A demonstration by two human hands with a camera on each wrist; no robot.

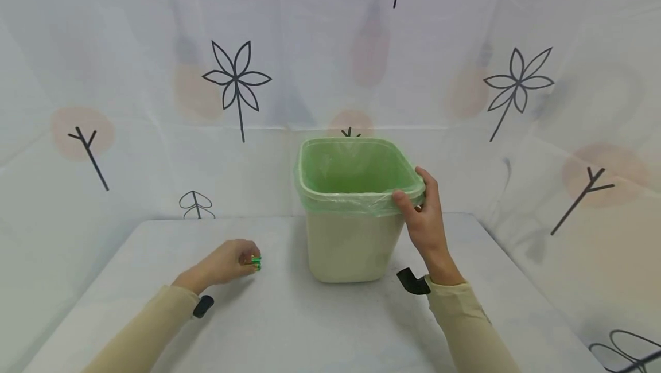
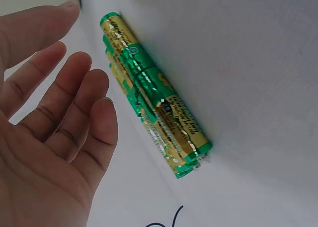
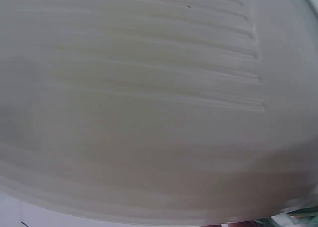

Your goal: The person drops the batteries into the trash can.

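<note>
- While the white desk (image 1: 320,327) spreads out under both my arms, the action sits up toward its far edge.
- There, right of that edge's middle, stands the pale bin (image 1: 348,247), its wide mouth gaping upward!
- Over its rim goes the green liner (image 1: 356,205), folded down outside along the front.
- My right hand (image 1: 427,224) has the rim's near right corner, thumb in front, fingers round the side: gripping bin and liner together.
- Across to my left hand (image 1: 227,261), reaching in from the desk's left edge: fingers loosely bent, clasping nothing, a gap showing by the fingertips in the left wrist view.
- And the smallest, the ones that count: the batteries (image 2: 150,88), a green-and-gold bundle lying on the desk left of the bin; how many, I can't tell. They're just off my left fingertips, on the bin side, so that hand is clearly nearer; the right is well apart. In the wrist view their long axis slants upper left to lower right, crosswise to my fingers, and I judge any grip turns on that crossing.
</note>
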